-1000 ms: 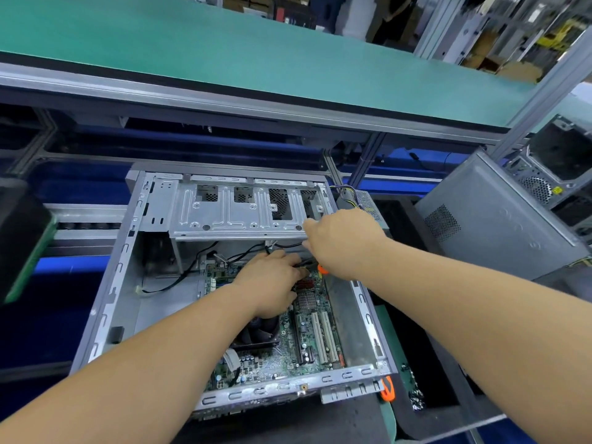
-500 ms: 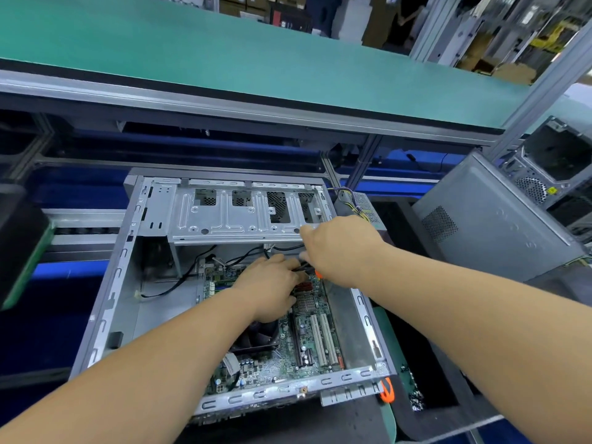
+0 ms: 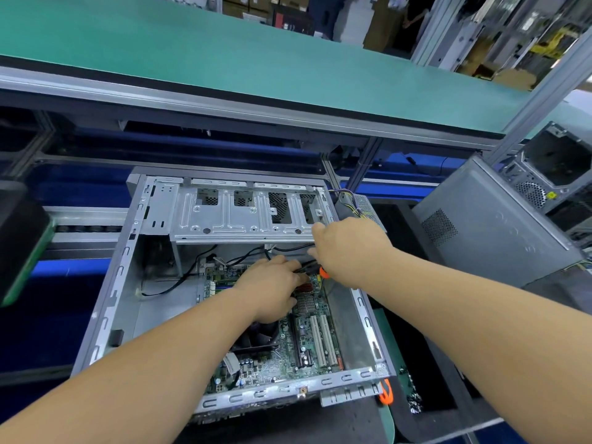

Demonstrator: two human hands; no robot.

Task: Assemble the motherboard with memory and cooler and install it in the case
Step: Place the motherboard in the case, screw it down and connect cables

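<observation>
Case point(image 3: 105, 315): open, on its side. Motherboard point(image 3: 288, 350): seated inside, under both hands; cooler point(image 3: 256, 338) below left wrist. Left hand point(image 3: 272, 290): fingers curled, contents hidden. Right hand point(image 3: 349, 248): grasping orange-handled tool point(image 3: 324, 272). Step, judged: fixing board at far edge. Next: tip alignment on fastener.

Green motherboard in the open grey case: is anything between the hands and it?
Nothing visible. The left hand rests directly on the green motherboard, gripping black cables; the right hand holds an orange-handled tool just above it.
</observation>
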